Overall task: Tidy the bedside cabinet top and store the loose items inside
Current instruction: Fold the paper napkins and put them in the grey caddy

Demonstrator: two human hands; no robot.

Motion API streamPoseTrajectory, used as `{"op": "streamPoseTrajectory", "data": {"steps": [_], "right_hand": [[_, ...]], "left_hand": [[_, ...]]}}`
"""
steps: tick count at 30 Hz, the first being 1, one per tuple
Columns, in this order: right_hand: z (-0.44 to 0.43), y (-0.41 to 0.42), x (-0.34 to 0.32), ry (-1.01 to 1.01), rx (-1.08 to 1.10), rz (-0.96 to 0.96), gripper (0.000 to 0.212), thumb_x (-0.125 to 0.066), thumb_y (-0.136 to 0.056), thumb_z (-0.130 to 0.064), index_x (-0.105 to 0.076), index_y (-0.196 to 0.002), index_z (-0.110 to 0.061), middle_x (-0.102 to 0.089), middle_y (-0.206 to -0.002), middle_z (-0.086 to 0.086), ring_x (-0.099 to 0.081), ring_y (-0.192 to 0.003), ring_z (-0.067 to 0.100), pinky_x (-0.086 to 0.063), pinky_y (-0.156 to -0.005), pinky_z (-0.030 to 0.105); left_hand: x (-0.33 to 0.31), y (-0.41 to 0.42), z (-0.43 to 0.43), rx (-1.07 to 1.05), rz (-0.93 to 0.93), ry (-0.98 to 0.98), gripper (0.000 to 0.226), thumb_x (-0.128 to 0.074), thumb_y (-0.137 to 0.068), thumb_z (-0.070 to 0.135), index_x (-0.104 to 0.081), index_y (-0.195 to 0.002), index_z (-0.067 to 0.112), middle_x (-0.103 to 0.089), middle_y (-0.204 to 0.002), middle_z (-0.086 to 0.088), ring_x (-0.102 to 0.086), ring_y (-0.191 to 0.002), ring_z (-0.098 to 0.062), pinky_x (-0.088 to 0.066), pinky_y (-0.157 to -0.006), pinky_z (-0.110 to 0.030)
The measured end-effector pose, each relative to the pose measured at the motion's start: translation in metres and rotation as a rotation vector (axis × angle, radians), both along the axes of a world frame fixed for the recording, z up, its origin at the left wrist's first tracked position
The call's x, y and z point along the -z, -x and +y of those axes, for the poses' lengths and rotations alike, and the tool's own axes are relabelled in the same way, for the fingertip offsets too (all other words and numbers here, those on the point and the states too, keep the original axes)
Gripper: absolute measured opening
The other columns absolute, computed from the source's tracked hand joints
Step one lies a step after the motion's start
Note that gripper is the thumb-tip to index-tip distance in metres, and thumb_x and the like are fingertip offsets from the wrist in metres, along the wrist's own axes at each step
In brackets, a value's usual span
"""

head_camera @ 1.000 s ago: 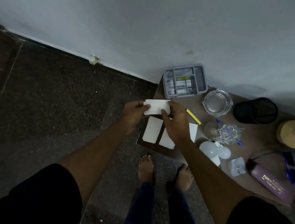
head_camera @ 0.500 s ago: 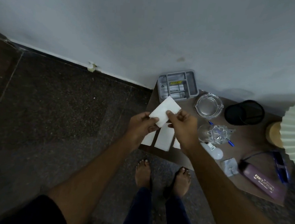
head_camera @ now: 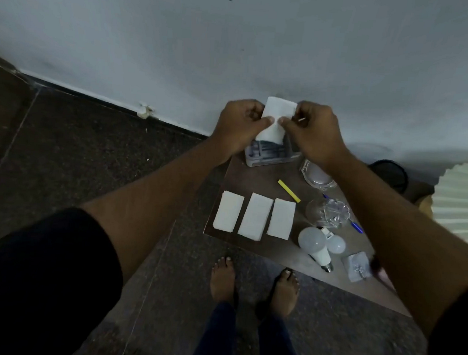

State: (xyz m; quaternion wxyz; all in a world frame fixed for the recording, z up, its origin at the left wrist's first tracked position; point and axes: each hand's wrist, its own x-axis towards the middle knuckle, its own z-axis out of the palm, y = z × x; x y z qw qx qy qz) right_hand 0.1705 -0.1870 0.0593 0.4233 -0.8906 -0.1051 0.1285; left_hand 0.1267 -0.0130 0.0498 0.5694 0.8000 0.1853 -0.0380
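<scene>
My bare feet (head_camera: 255, 287) stood on the dark floor at the bottom centre of the frame, just below the near edge of the brown table (head_camera: 258, 176). On the table, nearest me, three white paper pieces (head_camera: 254, 219) lay side by side, close together in a row. To their right sat two white light bulbs (head_camera: 318, 244), and beyond those a crumpled clear wrapper (head_camera: 329, 213) and a yellow strip (head_camera: 288, 191). Further up, a grey divided tray (head_camera: 269, 153) rested at the table's far edge by the wall, with a glass dish (head_camera: 318, 177) to its right. Above the tray, my left hand (head_camera: 241, 126) and right hand (head_camera: 310, 131) were raised together, fingers of both pinched closed on a fourth white paper piece (head_camera: 277, 116), each gripping one side of it in the upper centre of the frame.
</scene>
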Motion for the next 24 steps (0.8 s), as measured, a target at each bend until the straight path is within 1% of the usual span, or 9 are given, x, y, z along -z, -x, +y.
{"op": "streamPoseTrajectory", "data": {"steps": [2,4,6,9,13,14,18,22,24], "right_hand": [[0.001,-0.009,-0.002,0.029,-0.029,-0.083,0.019,-0.071,-0.089,-0.025,-0.067,-0.085,-0.007,-0.068,-0.080,0.001,-0.061,-0.072,0.013,-0.040,-0.059,0.004],[0.002,-0.014,-0.002,0.044,-0.072,-0.143,0.015,-0.070,-0.090,-0.022,-0.070,-0.092,-0.007,-0.068,-0.084,-0.001,-0.063,-0.074,0.011,-0.038,-0.060,0.000],[0.003,-0.018,0.000,0.065,-0.106,-0.183,0.015,-0.068,-0.093,-0.020,-0.071,-0.098,-0.006,-0.072,-0.090,0.002,-0.064,-0.075,0.012,-0.043,-0.065,0.005],[0.004,-0.020,0.005,0.086,-0.133,-0.226,0.015,-0.066,-0.094,-0.017,-0.070,-0.101,-0.004,-0.074,-0.093,0.009,-0.068,-0.079,0.019,-0.052,-0.073,0.024],[0.007,-0.025,0.011,0.107,-0.157,-0.239,0.016,-0.065,-0.095,-0.017,-0.071,-0.103,-0.005,-0.075,-0.097,0.010,-0.069,-0.084,0.022,-0.054,-0.078,0.031],[0.008,-0.026,0.013,0.104,-0.159,-0.239,0.016,-0.065,-0.095,-0.017,-0.072,-0.103,-0.005,-0.075,-0.097,0.010,-0.069,-0.084,0.022,-0.055,-0.078,0.031],[0.012,-0.027,0.021,0.089,-0.166,-0.242,0.017,-0.064,-0.096,-0.016,-0.071,-0.108,-0.006,-0.075,-0.100,0.011,-0.065,-0.083,0.016,-0.048,-0.076,0.022],[0.014,-0.026,0.030,0.085,-0.171,-0.223,0.015,-0.065,-0.095,-0.014,-0.072,-0.106,-0.007,-0.075,-0.094,0.011,-0.069,-0.081,0.021,-0.052,-0.076,0.026],[0.014,-0.025,0.034,0.097,-0.171,-0.219,0.012,-0.065,-0.094,-0.013,-0.072,-0.102,-0.007,-0.073,-0.091,0.011,-0.066,-0.079,0.021,-0.050,-0.072,0.028]], "left_hand": [[-0.001,-0.009,0.000,-0.017,-0.021,-0.054,0.022,-0.078,-0.085,0.011,-0.075,-0.101,-0.003,-0.077,-0.095,-0.019,-0.074,-0.091,-0.036,-0.061,-0.083,-0.049],[-0.001,-0.014,0.001,-0.028,-0.038,-0.102,0.023,-0.080,-0.084,0.014,-0.076,-0.101,-0.001,-0.077,-0.094,-0.016,-0.074,-0.087,-0.029,-0.061,-0.082,-0.045],[0.000,-0.018,0.002,-0.022,-0.052,-0.158,0.023,-0.081,-0.082,0.015,-0.077,-0.101,0.002,-0.078,-0.091,-0.012,-0.073,-0.080,-0.021,-0.062,-0.081,-0.041],[0.005,-0.021,0.004,-0.019,-0.062,-0.207,0.024,-0.081,-0.081,0.016,-0.078,-0.100,0.003,-0.078,-0.089,-0.011,-0.072,-0.078,-0.019,-0.062,-0.080,-0.038],[0.013,-0.024,0.007,-0.011,-0.073,-0.261,0.020,-0.081,-0.081,0.018,-0.078,-0.096,0.006,-0.078,-0.090,-0.007,-0.069,-0.076,-0.010,-0.061,-0.079,-0.032],[0.014,-0.024,0.007,-0.011,-0.075,-0.263,0.019,-0.081,-0.081,0.018,-0.079,-0.095,0.007,-0.078,-0.090,-0.006,-0.068,-0.074,-0.008,-0.061,-0.078,-0.029],[0.022,-0.024,0.010,0.010,-0.079,-0.312,0.019,-0.081,-0.082,0.021,-0.078,-0.095,0.008,-0.078,-0.091,-0.005,-0.064,-0.072,-0.006,-0.056,-0.072,-0.022],[0.029,-0.023,0.010,0.019,-0.103,-0.333,0.018,-0.079,-0.083,0.025,-0.078,-0.096,0.013,-0.076,-0.090,0.000,-0.058,-0.064,0.003,-0.049,-0.067,-0.015],[0.031,-0.023,0.009,0.012,-0.106,-0.332,0.016,-0.078,-0.083,0.026,-0.078,-0.096,0.015,-0.076,-0.090,0.001,-0.059,-0.064,0.004,-0.051,-0.067,-0.018]]}}
